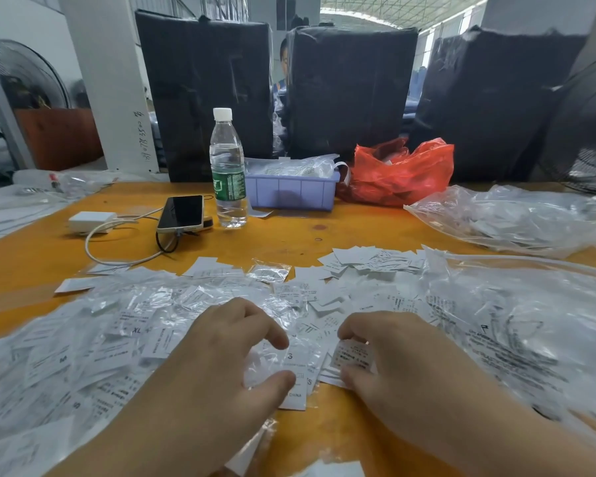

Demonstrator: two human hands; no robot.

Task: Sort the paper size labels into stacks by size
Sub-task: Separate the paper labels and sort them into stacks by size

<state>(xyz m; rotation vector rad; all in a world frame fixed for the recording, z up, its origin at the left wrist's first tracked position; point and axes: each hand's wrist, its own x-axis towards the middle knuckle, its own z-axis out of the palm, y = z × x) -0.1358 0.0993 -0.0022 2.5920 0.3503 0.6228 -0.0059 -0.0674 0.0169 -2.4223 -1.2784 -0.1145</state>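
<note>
Head view, looking down at your two hands over the orange table (324, 246): your left hand (221, 352) hovers low with fingers curled and thumb spread, its fingertips touching a crinkled clear plastic sleeve (265, 366) that lies over the labels. Your right hand (393, 352) pinches a small white paper label (353, 356) printed with rows of black text, held tilted between curled fingers and thumb. Just between your hands lies a label marked "S" (295, 359), on top of a few more white slips. The paper size labels (117, 339) spread in a loose heap across the near half of the table, white rectangles with black print, many under clear plastic; one reads "XL" (136, 330). A smaller pile of labels (372, 261) sits further back to the right, beside a large clear bag (516, 318). At the far edge you have a water bottle (227, 173), a phone (181, 213) with a white charger (92, 222), a lilac plastic bin (291, 192) and a red plastic bag (399, 173), with black wrapped bundles (348, 91) standing behind
</note>
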